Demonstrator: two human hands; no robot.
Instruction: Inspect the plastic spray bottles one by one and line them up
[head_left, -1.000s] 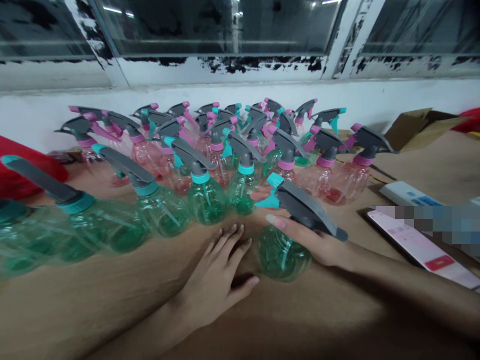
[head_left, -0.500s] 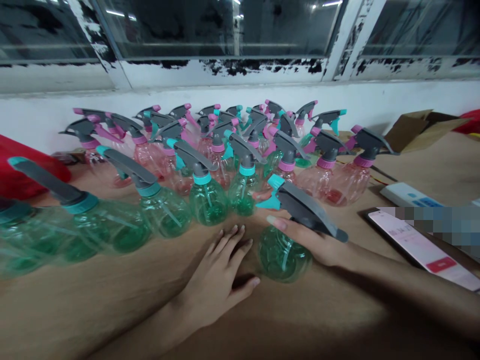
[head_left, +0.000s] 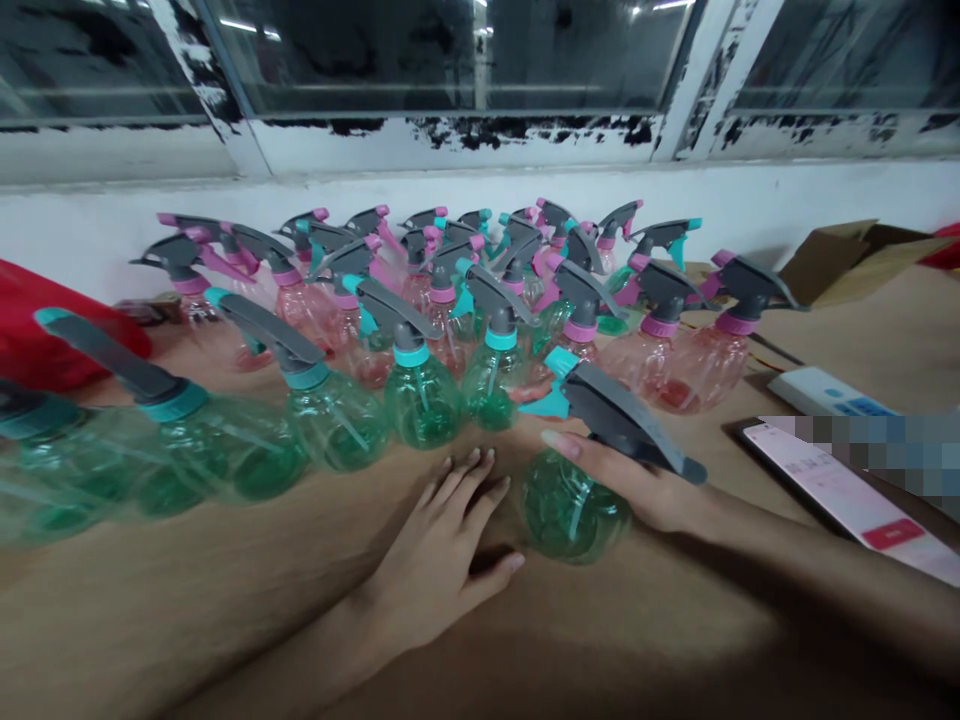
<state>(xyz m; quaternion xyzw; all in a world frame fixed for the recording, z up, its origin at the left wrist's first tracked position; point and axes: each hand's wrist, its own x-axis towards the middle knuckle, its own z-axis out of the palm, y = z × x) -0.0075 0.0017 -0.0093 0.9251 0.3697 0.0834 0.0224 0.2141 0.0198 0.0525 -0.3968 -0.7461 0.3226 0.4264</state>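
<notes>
1 round green bottle (head_left: 571, 510), seemingly plastic, gripped by right hand (head_left: 637, 482); left hand (head_left: 442, 545) released, flat.

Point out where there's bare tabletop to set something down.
Bare tabletop shows left of the left hand, in front of the green bottles; between the left forearm and right forearm; and at right, between the cardboard box and white device. It's crowded from the green bottles back towards the wall.

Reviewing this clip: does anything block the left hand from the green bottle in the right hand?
Nothing visible does. Only a narrow strip of table separates the left hand from the bottle, which the right hand grips. The bottle row stands beyond the left fingertips.
</notes>
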